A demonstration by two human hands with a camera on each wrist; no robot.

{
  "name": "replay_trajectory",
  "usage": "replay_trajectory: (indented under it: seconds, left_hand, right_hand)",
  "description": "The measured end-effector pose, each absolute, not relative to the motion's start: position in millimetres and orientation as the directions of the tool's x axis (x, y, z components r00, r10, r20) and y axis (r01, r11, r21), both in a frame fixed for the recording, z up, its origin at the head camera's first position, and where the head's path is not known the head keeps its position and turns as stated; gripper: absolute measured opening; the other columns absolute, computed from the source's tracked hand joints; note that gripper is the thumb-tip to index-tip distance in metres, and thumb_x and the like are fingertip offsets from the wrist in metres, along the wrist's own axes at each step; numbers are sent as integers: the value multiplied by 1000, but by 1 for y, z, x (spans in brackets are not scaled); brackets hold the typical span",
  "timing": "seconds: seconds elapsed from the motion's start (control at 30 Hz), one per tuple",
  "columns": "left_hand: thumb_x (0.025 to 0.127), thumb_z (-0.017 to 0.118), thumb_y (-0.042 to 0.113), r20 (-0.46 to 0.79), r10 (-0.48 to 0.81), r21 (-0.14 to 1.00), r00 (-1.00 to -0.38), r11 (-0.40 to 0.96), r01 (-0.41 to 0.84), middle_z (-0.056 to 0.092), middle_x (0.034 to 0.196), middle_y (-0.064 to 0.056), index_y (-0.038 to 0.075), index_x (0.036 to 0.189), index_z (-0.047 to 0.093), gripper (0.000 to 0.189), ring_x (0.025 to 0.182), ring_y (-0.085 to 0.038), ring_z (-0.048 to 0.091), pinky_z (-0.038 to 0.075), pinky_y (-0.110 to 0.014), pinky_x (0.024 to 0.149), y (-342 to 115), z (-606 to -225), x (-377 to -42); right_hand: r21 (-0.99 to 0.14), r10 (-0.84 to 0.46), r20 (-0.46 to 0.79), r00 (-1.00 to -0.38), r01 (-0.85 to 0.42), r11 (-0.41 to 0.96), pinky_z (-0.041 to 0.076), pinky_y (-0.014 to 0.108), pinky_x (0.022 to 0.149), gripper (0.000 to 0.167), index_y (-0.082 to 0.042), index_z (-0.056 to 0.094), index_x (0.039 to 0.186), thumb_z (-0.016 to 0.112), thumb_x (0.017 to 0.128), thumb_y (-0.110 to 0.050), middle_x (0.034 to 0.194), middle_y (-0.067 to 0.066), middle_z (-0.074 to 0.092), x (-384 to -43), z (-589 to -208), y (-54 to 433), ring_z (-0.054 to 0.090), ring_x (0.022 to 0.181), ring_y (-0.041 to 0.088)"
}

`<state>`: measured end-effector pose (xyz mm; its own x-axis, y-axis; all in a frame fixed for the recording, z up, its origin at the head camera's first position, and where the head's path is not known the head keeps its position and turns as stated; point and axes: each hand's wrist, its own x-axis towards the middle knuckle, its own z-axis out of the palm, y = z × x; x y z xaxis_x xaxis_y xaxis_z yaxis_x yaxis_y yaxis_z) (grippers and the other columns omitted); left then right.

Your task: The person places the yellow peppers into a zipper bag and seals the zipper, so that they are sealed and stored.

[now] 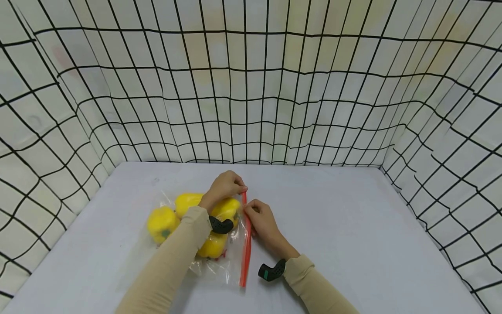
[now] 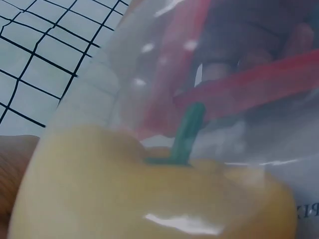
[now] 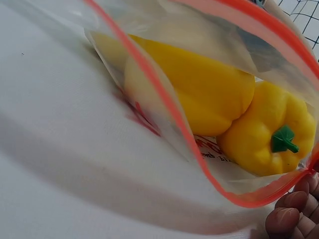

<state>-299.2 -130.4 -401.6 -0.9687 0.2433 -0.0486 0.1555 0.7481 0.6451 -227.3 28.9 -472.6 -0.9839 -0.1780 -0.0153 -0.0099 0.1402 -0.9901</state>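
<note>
A clear zip-top bag [image 1: 219,272] with a red zip strip [image 1: 245,257] lies on the table, holding several yellow bell peppers [image 1: 161,221]. Reaching across the bag, my left hand [image 1: 226,186] pinches the far end of the strip. My right hand [image 1: 265,221] pinches the strip a little nearer to me. In the right wrist view the bag's mouth gapes between its two red edges, with a green-stemmed pepper [image 3: 271,132] inside and the right fingertips [image 3: 282,220] at the corner. The left wrist view shows a pepper [image 2: 149,194] close up through the plastic.
A white table [image 1: 353,226] lies under the bag. White walls with black netting [image 1: 255,83] rise at the back and both sides. Black wrist devices sit on the left wrist [image 1: 221,225] and the right wrist [image 1: 272,271].
</note>
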Motion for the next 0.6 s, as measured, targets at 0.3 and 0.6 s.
replay_trajectory:
  seconds: [0.3, 0.6]
  left_hand:
    - [99, 71, 25, -45, 207, 615, -977, 777, 136, 77, 95, -10, 4, 98, 81, 23, 80, -18, 59, 44, -23, 69, -136, -402, -303]
    - [99, 71, 25, -32, 190, 596, -981, 792, 133, 77, 102, -13, 2, 99, 81, 26, 81, -19, 59, 44, -23, 68, -145, -404, -308]
  right_hand:
    - [-983, -193, -21, -981, -15, 184, 37, 20, 38, 21, -6, 65, 98, 57, 103, -25, 63, -2, 47, -225, -471, 28, 37, 39, 11]
    - [-976, -206, -25, -978, -20, 215, 36, 19, 41, 21, -6, 67, 100, 58, 101, -25, 65, -3, 47, -224, -472, 27, 36, 42, 11]
